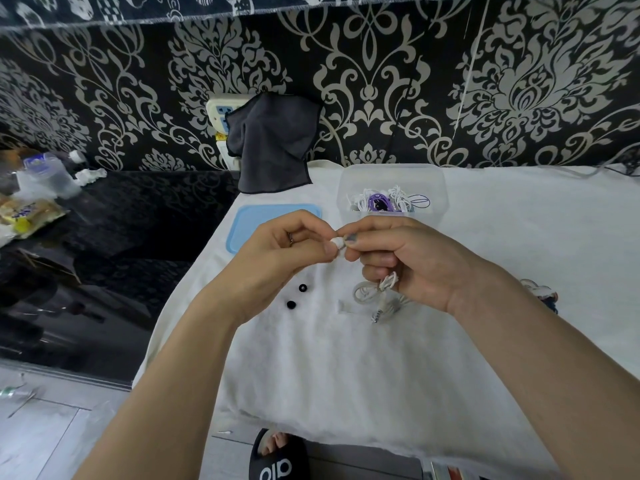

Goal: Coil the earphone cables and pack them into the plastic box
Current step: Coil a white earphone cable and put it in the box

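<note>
My left hand [287, 251] and my right hand [398, 258] meet above the white cloth, both pinching a small white earbud [337, 243] between their fingertips. Below my right hand hangs the white earphone cable [372, 292], bundled in a coil, with its metal jack [376, 316] pointing down at the cloth. The clear plastic box [391, 178] stands just beyond my hands and holds several coiled white and purple cables [381, 201]. Its blue lid [263, 220] lies flat to the left of it.
Two small black ear tips [297, 296] lie on the white cloth [346, 375] under my left wrist. More cables [540, 292] show at the right behind my right forearm. A dark cloth [273, 143] hangs at the wall. A black glossy table [104, 237] with clutter stands left.
</note>
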